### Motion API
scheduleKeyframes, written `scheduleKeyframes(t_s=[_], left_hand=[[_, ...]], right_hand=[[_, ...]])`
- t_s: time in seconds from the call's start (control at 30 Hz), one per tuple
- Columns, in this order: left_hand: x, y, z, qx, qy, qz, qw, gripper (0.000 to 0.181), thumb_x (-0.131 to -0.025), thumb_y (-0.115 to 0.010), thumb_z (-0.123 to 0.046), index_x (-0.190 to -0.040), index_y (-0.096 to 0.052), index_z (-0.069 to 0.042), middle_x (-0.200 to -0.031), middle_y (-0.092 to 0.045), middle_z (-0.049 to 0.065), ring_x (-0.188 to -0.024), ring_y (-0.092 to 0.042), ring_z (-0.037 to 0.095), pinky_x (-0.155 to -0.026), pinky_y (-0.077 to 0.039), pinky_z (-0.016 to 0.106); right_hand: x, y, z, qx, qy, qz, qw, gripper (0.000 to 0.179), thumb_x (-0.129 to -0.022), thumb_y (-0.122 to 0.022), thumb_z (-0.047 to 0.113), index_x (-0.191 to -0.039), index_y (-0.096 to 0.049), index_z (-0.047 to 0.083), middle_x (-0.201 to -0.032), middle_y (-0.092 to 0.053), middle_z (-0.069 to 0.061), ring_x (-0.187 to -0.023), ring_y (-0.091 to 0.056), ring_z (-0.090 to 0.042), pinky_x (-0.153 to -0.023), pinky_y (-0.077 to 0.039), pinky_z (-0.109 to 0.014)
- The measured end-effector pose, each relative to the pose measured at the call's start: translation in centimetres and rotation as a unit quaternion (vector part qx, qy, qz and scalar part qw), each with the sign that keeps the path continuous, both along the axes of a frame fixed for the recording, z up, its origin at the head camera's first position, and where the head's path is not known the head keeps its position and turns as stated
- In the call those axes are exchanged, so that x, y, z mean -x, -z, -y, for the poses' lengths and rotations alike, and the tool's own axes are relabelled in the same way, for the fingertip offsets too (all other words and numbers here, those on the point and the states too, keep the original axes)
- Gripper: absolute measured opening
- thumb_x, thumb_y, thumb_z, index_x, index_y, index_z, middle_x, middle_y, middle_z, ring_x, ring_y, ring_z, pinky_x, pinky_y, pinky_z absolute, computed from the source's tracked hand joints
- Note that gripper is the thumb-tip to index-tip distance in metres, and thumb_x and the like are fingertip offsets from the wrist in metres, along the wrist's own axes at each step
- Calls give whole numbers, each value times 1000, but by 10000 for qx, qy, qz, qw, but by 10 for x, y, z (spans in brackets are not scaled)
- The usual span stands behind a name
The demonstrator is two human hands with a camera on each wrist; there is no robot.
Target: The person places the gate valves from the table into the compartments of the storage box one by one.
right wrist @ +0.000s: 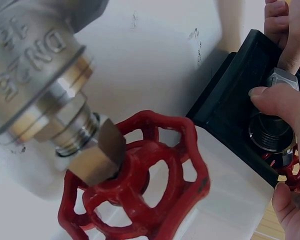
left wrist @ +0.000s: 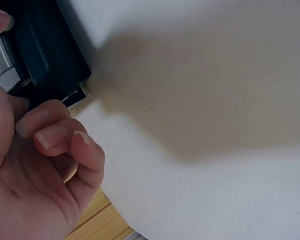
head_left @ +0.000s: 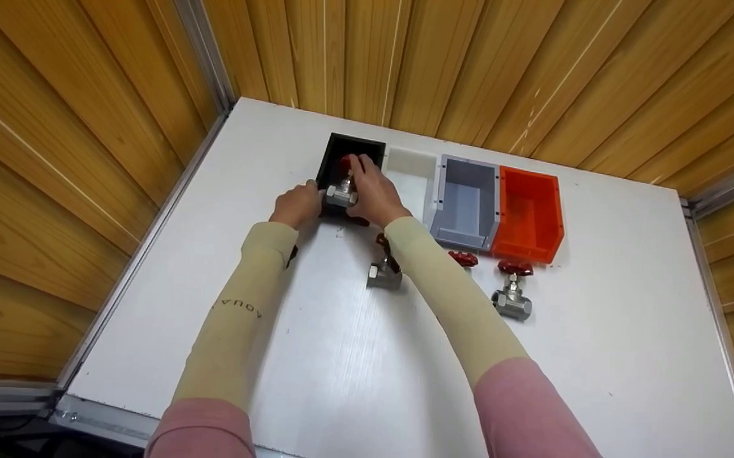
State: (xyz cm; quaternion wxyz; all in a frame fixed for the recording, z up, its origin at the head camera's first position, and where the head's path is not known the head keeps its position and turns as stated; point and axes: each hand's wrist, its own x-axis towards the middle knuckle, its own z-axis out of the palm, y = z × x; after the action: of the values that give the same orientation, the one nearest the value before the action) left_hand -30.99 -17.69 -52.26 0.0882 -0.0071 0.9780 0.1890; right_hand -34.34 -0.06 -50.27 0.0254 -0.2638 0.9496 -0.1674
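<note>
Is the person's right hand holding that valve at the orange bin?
No, the right hand holds the valve at the black bin, at the opposite end of the row from the orange bin.

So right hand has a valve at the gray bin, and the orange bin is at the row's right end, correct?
Wrong bin: the head view shows the right hand has the valve at the black bin. The orange bin is at the row's right end, as you said.
</note>
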Motion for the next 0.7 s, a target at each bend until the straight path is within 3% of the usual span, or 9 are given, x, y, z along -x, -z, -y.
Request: scheduleKeyframes(t_s=[0.27,0.7], left_hand=[[1,0,0,89,84,202,9997,43,-106,-33,-32,-123,-50,3,-109,-65,25,-100,-66,40,-81,-53,52],[3,1,1,-39,-22,231,9997,44,-105,-32,-33,-124,-50,3,-113,-64,26,-104,-64,42,-85,-51,54]], right_hand=[[2,0,4,-126,-35,-122,9998,105,-72,-85,24,-152,-20,7,-155,-26,-21,-142,-33,-33,-106,-44,-40],[6,-3,4,-98,32,-76,9999,103,-73,-84,20,-153,-19,8,-156,-24,-22,-144,-30,-33,-110,-40,-40]])
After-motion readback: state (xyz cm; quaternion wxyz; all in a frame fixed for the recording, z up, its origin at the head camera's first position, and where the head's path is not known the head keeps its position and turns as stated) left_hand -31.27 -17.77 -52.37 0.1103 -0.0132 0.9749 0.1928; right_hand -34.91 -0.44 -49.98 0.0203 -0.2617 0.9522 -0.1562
